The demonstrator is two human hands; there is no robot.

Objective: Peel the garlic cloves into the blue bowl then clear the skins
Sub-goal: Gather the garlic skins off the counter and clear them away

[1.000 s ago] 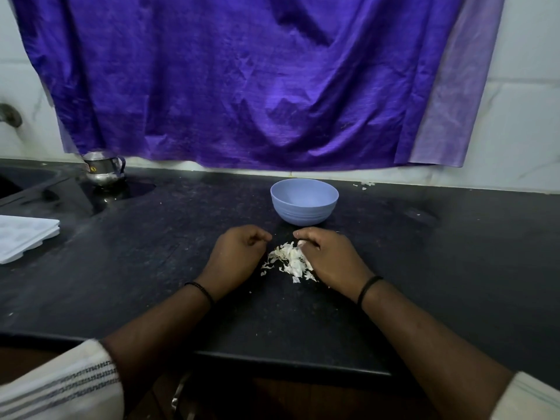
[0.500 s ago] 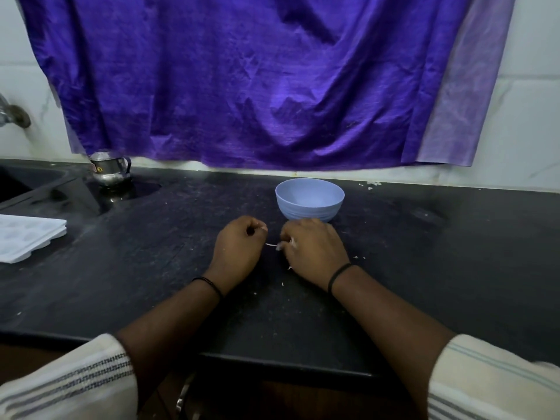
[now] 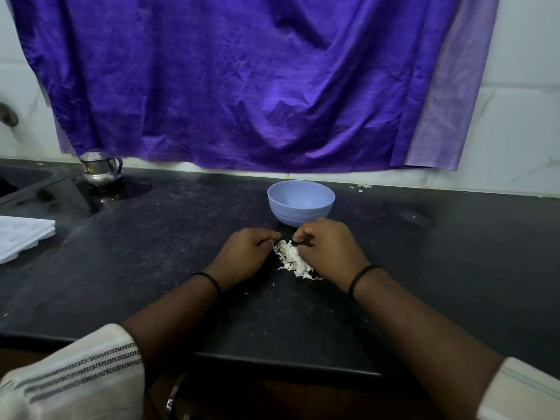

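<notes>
Sleeves: a white ribbed cuff with dark woven stripes [image 3: 81, 371] covers the left forearm at the bottom edge; the right cuff [image 3: 521, 392] is cut off by the corner.
Counter edge: the black stone counter [image 3: 121, 268] ends in a straight front lip; below it all is dark, and only a metal glint shows.
Wrists: each wrist carries a thin black band.
Left hand: the left hand [image 3: 244, 253] rests knuckles-up on the counter, fingers curled under into a loose fist. Its fingertips are hidden, so I cannot tell whether it holds anything.
Right hand: the right hand [image 3: 328, 250] lies beside the left one, fingers curled down onto the heap, its tips pinching at the papery flakes.
Garlic skins: the garlic skins [image 3: 292, 259] form a small, ragged, whitish pile between the two hands, touching the right hand, which covers part of it. No clove can be made out.
Blue bowl: the blue bowl [image 3: 301, 204] stands upright just behind the right hand, smooth matte plastic, round with faint ridges low on its wall. Its floor is hidden by the near rim.
Far left: a white moulded tray [image 3: 21, 237] is cut off by the frame; a small shiny steel jug [image 3: 101, 169] sits by a dark sink recess.
Wall: a creased purple cloth [image 3: 242, 80] hangs over pale tiles; a few skin scraps lie at the counter's back edge.
</notes>
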